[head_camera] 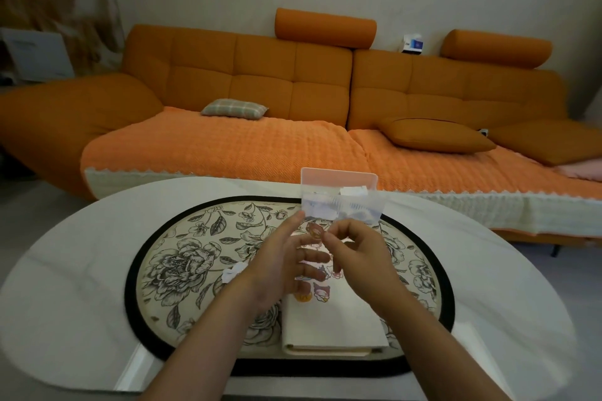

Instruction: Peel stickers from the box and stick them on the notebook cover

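left hand (pixel 280 267): fingers straight, spread, above notebook top edge
right hand (pixel 358 254): fingers curled, tips pinching round sticker (pixel 315 231)
sticker: held up between both hands, just below box (pixel 338 182)
notebook (pixel 332 325): flat on floral mat (pixel 182 264), stickers near top

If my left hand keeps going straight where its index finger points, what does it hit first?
Probably the clear box, at its near left corner; your left hand looks close to it, though depth is unclear.

Head camera looks forward and down over table (pixel 65 286) toward sofa (pixel 260 68)
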Demonstrator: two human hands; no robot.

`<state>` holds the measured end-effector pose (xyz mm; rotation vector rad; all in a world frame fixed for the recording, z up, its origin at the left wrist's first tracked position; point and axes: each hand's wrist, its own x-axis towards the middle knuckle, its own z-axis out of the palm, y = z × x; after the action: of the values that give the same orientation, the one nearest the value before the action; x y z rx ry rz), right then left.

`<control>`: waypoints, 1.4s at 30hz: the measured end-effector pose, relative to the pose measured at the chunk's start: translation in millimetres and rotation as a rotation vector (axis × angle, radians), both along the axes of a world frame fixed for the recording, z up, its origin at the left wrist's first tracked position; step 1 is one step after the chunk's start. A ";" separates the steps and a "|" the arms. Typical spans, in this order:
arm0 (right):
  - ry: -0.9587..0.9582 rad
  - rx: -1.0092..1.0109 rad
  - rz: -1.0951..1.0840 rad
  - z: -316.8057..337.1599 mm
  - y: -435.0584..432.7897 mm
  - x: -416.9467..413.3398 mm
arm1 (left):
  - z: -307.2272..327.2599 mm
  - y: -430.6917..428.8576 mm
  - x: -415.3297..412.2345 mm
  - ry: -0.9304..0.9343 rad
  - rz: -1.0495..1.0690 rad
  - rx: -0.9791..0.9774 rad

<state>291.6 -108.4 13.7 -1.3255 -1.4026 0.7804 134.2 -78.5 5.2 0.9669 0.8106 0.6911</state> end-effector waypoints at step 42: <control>-0.277 -0.193 -0.015 -14.3 5.3 57.1 | -16.4 -12.2 26.6 0.663 0.234 0.540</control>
<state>348.6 -103.0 -0.6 -1.6410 -1.5608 0.7576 160.9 -90.7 -11.2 1.6529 1.3707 0.8213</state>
